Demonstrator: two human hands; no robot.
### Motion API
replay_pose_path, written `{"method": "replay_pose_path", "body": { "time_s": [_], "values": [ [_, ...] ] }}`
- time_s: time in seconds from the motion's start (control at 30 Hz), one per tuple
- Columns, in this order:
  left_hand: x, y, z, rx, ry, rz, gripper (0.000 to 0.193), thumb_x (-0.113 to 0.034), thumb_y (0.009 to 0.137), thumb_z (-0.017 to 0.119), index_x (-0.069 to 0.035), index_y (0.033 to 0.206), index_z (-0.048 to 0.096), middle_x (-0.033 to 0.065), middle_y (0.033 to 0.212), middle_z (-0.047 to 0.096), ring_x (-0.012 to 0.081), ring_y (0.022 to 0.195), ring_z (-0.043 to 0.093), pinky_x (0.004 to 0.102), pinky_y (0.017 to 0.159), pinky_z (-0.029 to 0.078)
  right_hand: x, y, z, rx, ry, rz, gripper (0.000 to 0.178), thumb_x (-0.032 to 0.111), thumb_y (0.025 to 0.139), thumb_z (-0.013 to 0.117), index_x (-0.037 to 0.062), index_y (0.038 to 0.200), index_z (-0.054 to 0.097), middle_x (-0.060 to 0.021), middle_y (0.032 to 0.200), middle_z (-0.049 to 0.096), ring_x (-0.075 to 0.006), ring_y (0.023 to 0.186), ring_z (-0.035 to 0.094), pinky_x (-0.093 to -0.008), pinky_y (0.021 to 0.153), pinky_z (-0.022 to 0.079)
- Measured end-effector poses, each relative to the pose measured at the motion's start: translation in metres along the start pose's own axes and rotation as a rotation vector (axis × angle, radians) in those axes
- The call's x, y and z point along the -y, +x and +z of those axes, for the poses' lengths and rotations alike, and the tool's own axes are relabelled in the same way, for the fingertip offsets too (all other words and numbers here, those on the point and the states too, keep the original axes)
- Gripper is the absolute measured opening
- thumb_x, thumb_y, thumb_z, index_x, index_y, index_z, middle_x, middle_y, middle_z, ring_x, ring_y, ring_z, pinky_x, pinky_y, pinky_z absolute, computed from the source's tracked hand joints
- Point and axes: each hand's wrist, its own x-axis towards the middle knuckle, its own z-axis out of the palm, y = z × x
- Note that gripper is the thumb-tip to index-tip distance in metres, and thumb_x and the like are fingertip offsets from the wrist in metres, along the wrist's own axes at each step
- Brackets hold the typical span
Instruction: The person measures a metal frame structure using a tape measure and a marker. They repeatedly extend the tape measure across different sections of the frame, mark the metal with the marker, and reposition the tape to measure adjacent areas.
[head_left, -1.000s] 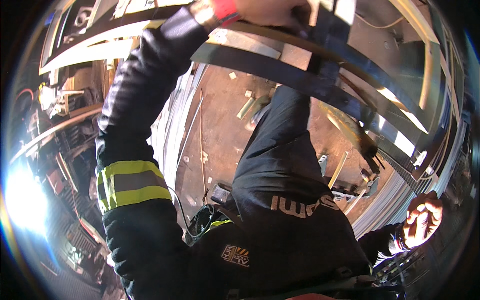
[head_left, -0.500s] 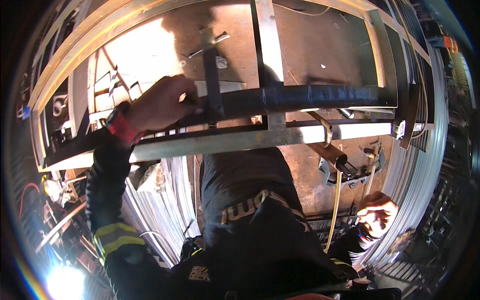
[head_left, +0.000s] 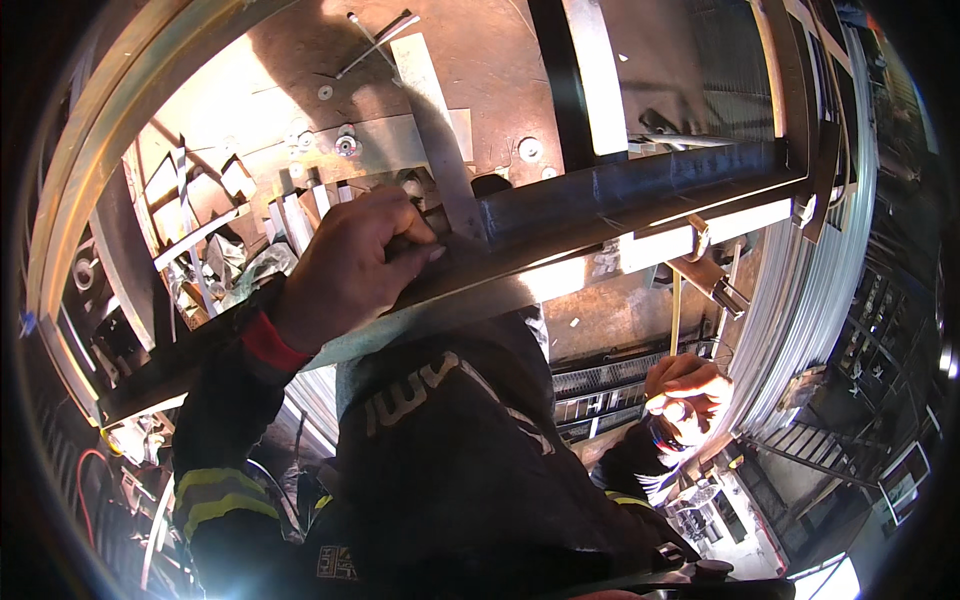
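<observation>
A welded steel frame (head_left: 560,280) lies across in front of my body. Over its dark near rail, my left hand (head_left: 350,255) is closed, thumb and forefinger pinched together beside the lower end of a flat steel bar (head_left: 425,100). What is between those fingers, if anything, cannot be made out. The flat bar meets a dark angle-steel rail (head_left: 640,190), which runs off to the right. My right hand (head_left: 695,385) is curled at the lower right, apart from the frame and strongly lit; its contents are unclear.
Long pale metal lengths (head_left: 800,290) are stacked at the right. A curved clamp-like handle (head_left: 698,238) stands at the near rail. Washers (head_left: 530,150) and thin rods (head_left: 375,45) lie on the brown surface beyond. Metal offcuts (head_left: 290,220) lie in a heap beside my left hand.
My view has turned and shifted, so the frame appears tilted. Relative to the frame, my left hand has come closer to the foot of the flat bar. My right hand remains curled.
</observation>
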Motion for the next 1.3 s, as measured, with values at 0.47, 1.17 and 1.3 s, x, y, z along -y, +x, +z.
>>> {"method": "replay_pose_path", "body": {
  "time_s": [0.47, 1.17, 1.3],
  "values": [
    [0.004, 0.005, 0.001, -0.017, 0.04, 0.056, 0.011, -0.005, 0.079, 0.078, -0.003, 0.08, 0.067, 0.0062, 0.073, 0.051, 0.0194, 0.066, 0.054, 0.0342, 0.057, 0.042, 0.003, 0.07, -0.021, 0.075, 0.069, 0.036, 0.026, -0.001, 0.079, 0.076, -0.0074, 0.102, 0.066, -0.0165, 0.08, 0.065, -0.0179, 0.059, 0.06, -0.0294, 0.054, 0.05],
    [-0.003, 0.007, 0.001, 0.035, 0.008, -0.094, 0.015, -0.001, 0.076, 0.076, -0.002, 0.076, 0.062, 0.0077, 0.075, 0.055, 0.0201, 0.063, 0.057, 0.0331, 0.058, 0.045, -0.055, 0.214, 0.083, 0.744, -0.86, 0.6, 0.016, 0.01, 0.077, 0.067, -0.0058, 0.076, 0.065, -0.0202, 0.067, 0.062, -0.0257, 0.06, 0.062, -0.0363, 0.058, 0.046],
    [-0.002, 0.009, 0.0, 0.052, 0.056, -0.057, 0.014, -0.002, 0.076, 0.077, -0.002, 0.078, 0.063, 0.0079, 0.076, 0.056, 0.019, 0.064, 0.058, 0.0319, 0.059, 0.046, -0.065, 0.214, 0.08, 0.822, -0.846, 0.466, 0.018, 0.01, 0.077, 0.065, -0.0069, 0.073, 0.063, -0.0229, 0.066, 0.061, -0.0307, 0.058, 0.062, -0.0397, 0.058, 0.048]
  ]
}}
